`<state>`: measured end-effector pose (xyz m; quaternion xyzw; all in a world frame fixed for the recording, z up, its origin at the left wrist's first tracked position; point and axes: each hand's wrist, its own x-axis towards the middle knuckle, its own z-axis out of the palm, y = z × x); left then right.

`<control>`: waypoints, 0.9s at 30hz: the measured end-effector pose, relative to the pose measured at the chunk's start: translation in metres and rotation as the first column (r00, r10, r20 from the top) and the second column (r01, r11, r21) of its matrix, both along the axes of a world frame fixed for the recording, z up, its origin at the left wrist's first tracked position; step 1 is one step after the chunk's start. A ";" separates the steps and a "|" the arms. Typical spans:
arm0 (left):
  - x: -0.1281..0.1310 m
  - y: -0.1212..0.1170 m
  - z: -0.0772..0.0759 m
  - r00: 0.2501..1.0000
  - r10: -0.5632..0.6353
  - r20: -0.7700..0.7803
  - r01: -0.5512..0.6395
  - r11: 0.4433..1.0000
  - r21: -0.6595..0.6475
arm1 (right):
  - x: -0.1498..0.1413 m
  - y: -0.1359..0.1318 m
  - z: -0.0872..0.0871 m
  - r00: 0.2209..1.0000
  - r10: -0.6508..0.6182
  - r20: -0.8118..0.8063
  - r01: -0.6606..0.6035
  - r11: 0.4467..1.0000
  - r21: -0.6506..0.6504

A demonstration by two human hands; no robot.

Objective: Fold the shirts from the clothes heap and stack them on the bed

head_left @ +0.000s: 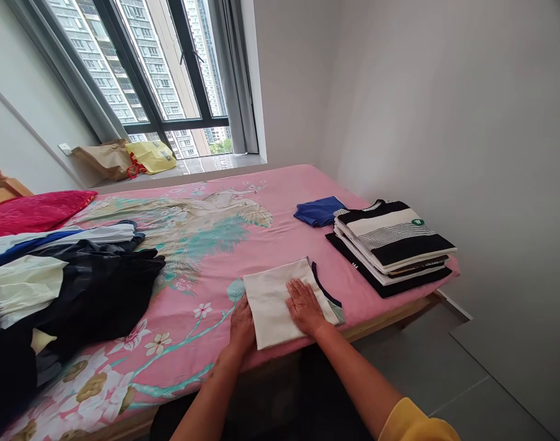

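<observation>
A folded cream T-shirt (271, 300) with a dark neckband lies near the front edge of the bed. My right hand (304, 306) rests flat on top of it with the fingers stretched out. Along its left edge sits my left hand (243, 324), fingers extended against the cloth; the fingertips are partly hidden. To the right stands a stack of folded shirts (394, 229), topped by a black, cream and striped one with a green badge. Behind that stack a folded blue garment (319, 211) lies on the sheet.
Loose dark and light clothes (105, 294) are heaped on the left of the pink floral bedsheet (215, 257). A red pillow (32, 211) lies beyond them. On the windowsill are a brown paper bag (105, 160) and a yellow bag (153, 156). A wall borders the right side.
</observation>
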<state>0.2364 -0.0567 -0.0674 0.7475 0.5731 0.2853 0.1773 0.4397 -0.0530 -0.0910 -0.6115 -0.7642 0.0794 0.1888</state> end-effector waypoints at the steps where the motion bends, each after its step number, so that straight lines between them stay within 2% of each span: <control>1: 0.001 -0.001 0.003 0.987 -0.001 0.158 0.009 0.999 -0.046 | 0.000 0.000 0.000 1.000 0.000 -0.003 0.000 1.000 -0.001; 3: 0.002 -0.009 0.009 0.875 0.108 0.471 0.026 0.963 -0.269 | 0.000 0.000 -0.001 1.000 0.001 -0.005 -0.001 1.000 -0.001; 4: 0.002 -0.016 0.010 0.788 0.211 0.578 0.055 0.912 -0.407 | 0.000 -0.001 -0.002 1.000 0.002 -0.003 -0.001 1.000 0.000; 5: 0.002 -0.025 0.011 0.682 0.327 0.654 0.116 0.834 -0.539 | 0.000 -0.001 -0.003 1.000 0.001 0.000 -0.001 1.000 0.002; 6: 0.002 -0.034 0.011 0.592 0.433 0.680 0.180 0.752 -0.635 | 0.000 -0.002 -0.004 1.000 -0.001 0.003 0.001 1.000 0.003; 7: 0.002 -0.043 0.010 0.547 0.499 0.672 0.226 0.685 -0.693 | -0.001 -0.001 -0.003 1.000 -0.005 0.003 0.005 1.000 0.004; 8: 0.003 -0.052 0.010 0.530 0.535 0.657 0.254 0.640 -0.726 | -0.002 0.000 -0.002 1.000 -0.011 0.000 0.011 1.000 0.002; 9: 0.003 -0.059 0.010 0.526 0.550 0.649 0.266 0.618 -0.740 | -0.003 0.002 0.001 1.000 -0.015 -0.006 0.015 1.000 -0.002; 12: 0.006 -0.071 0.010 0.514 0.562 0.648 0.259 0.619 -0.742 | -0.010 0.018 0.019 0.999 0.013 -0.029 -0.013 1.000 -0.003; 14: 0.010 -0.072 0.011 0.500 0.576 0.646 0.224 0.635 -0.740 | -0.019 0.037 0.036 0.994 0.102 -0.034 -0.102 0.995 -0.005; 16: 0.015 -0.070 0.009 0.475 0.603 0.641 0.168 0.653 -0.739 | -0.031 0.060 0.052 0.976 0.215 -0.025 -0.217 0.973 -0.086; 20: 0.024 -0.069 0.002 0.349 0.661 0.664 0.106 0.677 -0.729 | -0.056 0.109 0.068 0.940 0.342 -0.005 -0.319 0.873 -0.369; 24: 0.030 -0.075 0.000 0.214 0.695 0.686 0.095 0.684 -0.723 | -0.072 0.144 0.068 0.928 0.373 0.001 -0.309 0.768 -0.561; 27: 0.031 -0.077 0.000 0.134 0.720 0.681 0.144 0.666 -0.732 | -0.078 0.159 0.069 0.921 0.387 -0.036 -0.302 0.656 -0.692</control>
